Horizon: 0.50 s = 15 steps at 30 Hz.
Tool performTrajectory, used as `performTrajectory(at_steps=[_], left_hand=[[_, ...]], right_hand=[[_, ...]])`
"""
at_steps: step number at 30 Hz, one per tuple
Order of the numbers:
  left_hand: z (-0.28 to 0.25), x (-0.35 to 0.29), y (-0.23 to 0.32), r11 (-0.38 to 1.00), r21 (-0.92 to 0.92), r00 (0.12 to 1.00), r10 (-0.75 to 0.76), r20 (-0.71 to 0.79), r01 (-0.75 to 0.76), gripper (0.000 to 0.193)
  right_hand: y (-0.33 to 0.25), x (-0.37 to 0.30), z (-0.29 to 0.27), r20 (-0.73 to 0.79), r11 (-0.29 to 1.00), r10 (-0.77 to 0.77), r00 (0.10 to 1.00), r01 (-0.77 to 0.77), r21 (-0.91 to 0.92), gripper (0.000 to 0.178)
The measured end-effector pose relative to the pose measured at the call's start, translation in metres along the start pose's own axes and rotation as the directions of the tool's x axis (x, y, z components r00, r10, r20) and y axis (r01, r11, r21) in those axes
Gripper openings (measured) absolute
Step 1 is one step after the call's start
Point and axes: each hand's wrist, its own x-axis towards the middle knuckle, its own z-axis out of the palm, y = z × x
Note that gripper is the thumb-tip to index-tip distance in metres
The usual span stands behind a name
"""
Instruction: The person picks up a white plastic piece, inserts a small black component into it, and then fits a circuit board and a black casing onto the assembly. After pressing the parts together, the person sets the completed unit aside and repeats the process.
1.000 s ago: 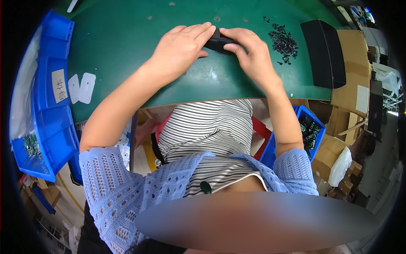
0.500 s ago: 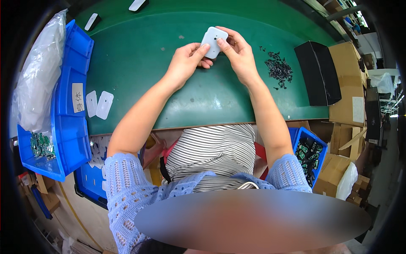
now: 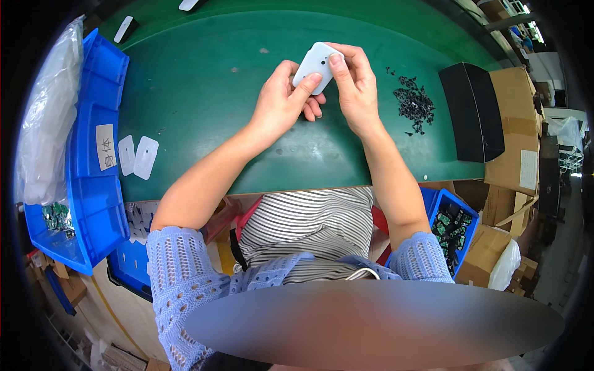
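Both hands hold one small white plastic cover with rounded corners above the green mat. My left hand grips its lower left edge, with the index finger laid across its face. My right hand pinches its right side, thumb on the front. A heap of small black parts lies on the mat just right of my right hand.
A long blue bin with a clear bag stands at the left. Two white covers lie beside it. A black box and cardboard boxes sit at the right. A blue bin of green circuit boards is below the table edge.
A second ago both hands pressed on a dark part on the mat. They have since lifted and hold the white cover up, turned toward the camera.
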Motion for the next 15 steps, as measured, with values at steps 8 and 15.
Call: performTrajectory(at_steps=[8,15], left_hand=[[-0.0021,0.0011,0.0014,1.000,-0.012,1.000,-0.026,0.003,0.026,0.033],[-0.0019,0.0011,-0.0024,0.998,0.057,1.000,-0.007,0.011,0.006,0.033]], right_hand=[[0.0035,-0.0008,0.0045,-0.008,0.999,0.008,1.000,-0.007,0.051,0.025],[0.0040,-0.0014,0.0025,0.001,0.998,0.018,1.000,-0.018,0.067,0.028]])
